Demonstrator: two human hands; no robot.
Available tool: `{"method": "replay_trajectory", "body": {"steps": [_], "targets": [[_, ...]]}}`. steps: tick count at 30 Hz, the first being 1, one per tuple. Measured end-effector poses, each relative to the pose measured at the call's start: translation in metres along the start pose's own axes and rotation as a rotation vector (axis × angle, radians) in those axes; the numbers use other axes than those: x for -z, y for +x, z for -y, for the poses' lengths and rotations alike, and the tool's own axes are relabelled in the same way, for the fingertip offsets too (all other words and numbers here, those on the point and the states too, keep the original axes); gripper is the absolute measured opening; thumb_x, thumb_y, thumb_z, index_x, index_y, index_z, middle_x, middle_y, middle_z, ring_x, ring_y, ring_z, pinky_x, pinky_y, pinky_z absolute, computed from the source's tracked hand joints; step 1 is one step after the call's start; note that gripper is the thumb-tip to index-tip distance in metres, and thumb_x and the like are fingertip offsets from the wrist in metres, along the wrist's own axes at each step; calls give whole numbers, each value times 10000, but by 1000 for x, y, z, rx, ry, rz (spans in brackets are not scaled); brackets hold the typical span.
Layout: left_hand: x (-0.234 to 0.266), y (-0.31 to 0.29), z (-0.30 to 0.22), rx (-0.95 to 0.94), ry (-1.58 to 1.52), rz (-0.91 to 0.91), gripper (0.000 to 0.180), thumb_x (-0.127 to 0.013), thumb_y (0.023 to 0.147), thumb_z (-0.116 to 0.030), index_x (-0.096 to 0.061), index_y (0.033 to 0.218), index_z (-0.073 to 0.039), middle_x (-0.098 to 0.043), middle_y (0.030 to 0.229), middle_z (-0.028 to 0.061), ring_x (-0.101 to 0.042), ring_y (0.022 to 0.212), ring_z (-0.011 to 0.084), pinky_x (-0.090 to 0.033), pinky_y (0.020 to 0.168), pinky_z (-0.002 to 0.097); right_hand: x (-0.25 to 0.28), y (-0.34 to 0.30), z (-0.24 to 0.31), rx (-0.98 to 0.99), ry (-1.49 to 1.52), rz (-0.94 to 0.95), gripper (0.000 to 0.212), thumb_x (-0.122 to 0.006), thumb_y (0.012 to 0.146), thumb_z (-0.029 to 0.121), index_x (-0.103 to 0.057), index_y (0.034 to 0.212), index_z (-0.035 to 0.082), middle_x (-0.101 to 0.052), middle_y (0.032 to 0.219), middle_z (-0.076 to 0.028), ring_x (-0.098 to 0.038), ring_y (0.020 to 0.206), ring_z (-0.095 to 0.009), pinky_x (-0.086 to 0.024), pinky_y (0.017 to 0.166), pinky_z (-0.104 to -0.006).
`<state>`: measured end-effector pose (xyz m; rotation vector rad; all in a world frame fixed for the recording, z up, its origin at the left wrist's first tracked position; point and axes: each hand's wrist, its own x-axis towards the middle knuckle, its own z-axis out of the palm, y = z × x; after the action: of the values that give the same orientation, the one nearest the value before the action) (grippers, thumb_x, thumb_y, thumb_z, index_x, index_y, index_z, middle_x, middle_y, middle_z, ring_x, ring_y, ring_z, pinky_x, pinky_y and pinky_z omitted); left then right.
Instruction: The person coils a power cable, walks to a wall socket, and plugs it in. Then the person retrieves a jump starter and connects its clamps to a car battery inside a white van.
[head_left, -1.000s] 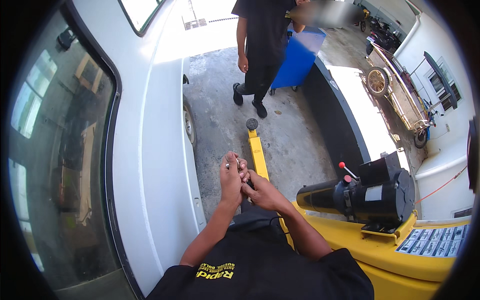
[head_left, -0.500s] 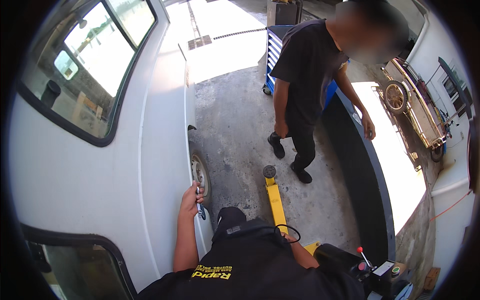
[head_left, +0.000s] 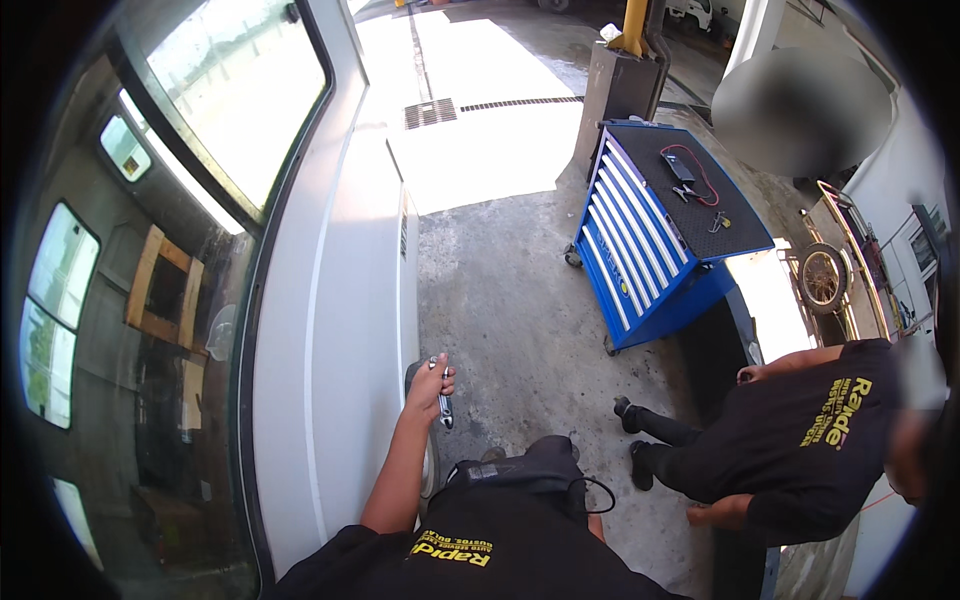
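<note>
Tool (head_left: 446,411), possibly a ratchet, sits gripped in the left hand (head_left: 428,386).

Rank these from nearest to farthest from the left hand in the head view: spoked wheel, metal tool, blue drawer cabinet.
1. Metal tool: gripped in the left hand.
2. Blue drawer cabinet: ahead and to the right, standing on casters.
3. Spoked wheel: farther right, beyond the cabinet.

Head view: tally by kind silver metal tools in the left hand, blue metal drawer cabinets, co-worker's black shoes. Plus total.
Silver metal tool in the left hand: 1
Blue metal drawer cabinet: 1
Black shoes on the co-worker: 2
Total: 4
</note>
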<state>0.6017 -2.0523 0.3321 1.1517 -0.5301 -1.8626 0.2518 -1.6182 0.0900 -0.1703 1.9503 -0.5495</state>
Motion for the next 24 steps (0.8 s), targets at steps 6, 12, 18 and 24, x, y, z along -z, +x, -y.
{"method": "replay_trajectory", "body": {"steps": [6,12,18,24], "targets": [[-166,138,-72,-10,256,177,465,-630,1106,-386,-546,1372,-14,-564,882,20,-446,635,52,-373,525,208,-16,24,97,227,15,8,289,-655,996,201,-771,1051,-58,-783,864,-124,-746,777,-265,-555,686,-413],[-348,273,-71,82,463,408,468,-643,1106,-347,-538,1413,-10,-544,864,13,-443,656,52,-389,550,219,-20,101,157,-28,217,-213,384,-628,1036,319,-759,1111,-34,-771,924,-173,-767,896,-286,-576,771,-432],[-578,352,-1,-88,712,867,528,-717,1065,-265,-517,1481,-8,-520,834,9,-488,732,65,-416,611,256,-22,125,177,105,875,-393,328,-597,1058,295,-722,1160,10,-742,933,-100,-741,788,-212,-544,636,-327],[-726,481,74,-773,1131,946,702,-843,920,-365,-602,1468,3,-728,1140,213,-697,1055,362,-528,966,458,-79,26,304,-360,1114,-729,381,-618,1048,272,-695,1244,-45,-758,989,-178,-741,809,-249,-557,675,-367]]}}
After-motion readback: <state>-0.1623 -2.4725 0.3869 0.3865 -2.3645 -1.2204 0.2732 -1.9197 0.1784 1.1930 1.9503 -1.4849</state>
